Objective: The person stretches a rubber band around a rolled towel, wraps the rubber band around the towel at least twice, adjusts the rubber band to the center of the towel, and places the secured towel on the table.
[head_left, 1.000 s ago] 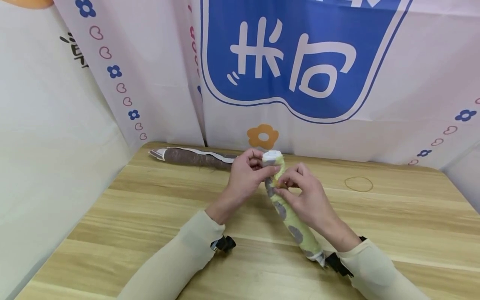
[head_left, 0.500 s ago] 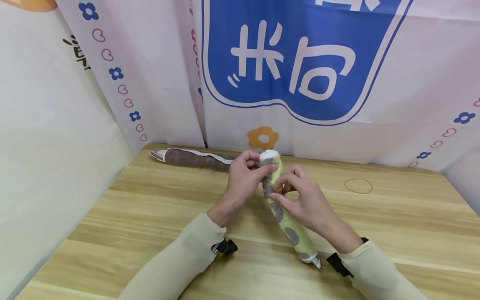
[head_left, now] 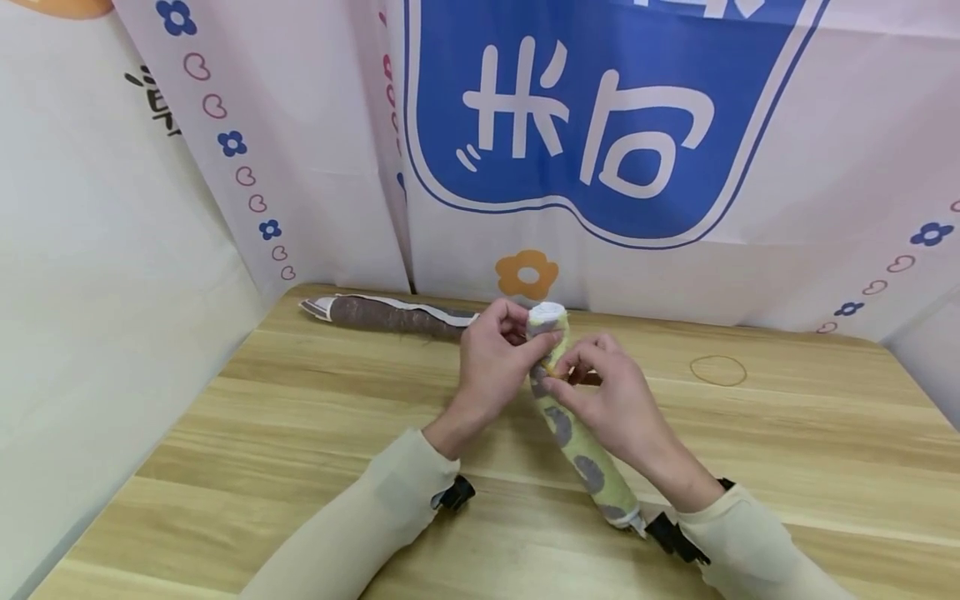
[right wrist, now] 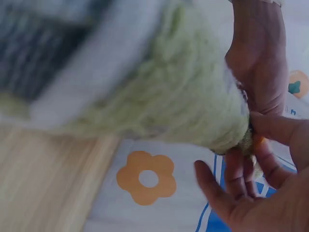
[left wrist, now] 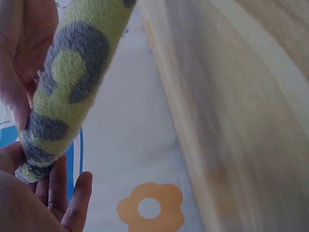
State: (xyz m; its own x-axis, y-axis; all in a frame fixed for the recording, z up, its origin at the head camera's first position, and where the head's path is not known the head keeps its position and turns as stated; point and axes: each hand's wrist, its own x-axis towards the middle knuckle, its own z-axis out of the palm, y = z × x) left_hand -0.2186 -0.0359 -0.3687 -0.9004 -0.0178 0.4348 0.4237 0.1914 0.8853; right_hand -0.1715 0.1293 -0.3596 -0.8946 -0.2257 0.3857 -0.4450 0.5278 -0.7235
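A rolled-up fuzzy towel (head_left: pixel 588 471), yellow-green with grey patches, slants over the table with its white-edged upper end raised. My left hand (head_left: pixel 495 350) grips the towel just below that end, thumb across the front. Slightly lower, the fingertips of my right hand (head_left: pixel 618 400) pinch a thin orange-yellow rubber band (head_left: pixel 551 369) against the roll, where the towel narrows. Most of the band is hidden by fingers. From the left wrist view, the towel (left wrist: pixel 72 72) runs down into both hands; the right wrist view shows its near end (right wrist: pixel 193 92) large and blurred.
A brown rolled towel (head_left: pixel 393 317) with a white edge lies along the table's back left, partly behind the left hand. Another rubber band (head_left: pixel 717 370) lies on the wooden table (head_left: pixel 300 433) at right. A printed curtain (head_left: pixel 337 192) hangs directly behind the table.
The towel's upper end shifts slightly left, then back right with the left hand. The right fingertips part a little, then close together again at the band.
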